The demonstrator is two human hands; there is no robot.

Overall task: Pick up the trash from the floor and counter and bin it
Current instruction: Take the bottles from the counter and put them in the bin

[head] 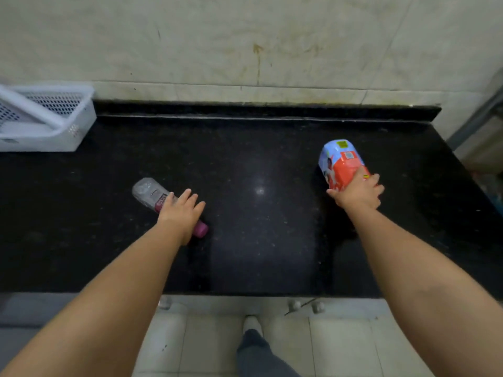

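Observation:
A clear plastic bottle with a pink cap and pink label lies on its side on the black counter. My left hand lies over its middle, fingers stretched out and apart, the cap showing below the palm. On the right a blue and red printed carton stands tilted on the counter. My right hand has its fingers closed around the carton's near end.
A white perforated plastic basket sits at the counter's back left. A stained tiled wall backs the counter. Below the front edge are pale floor tiles, my shoe and small bottle tops.

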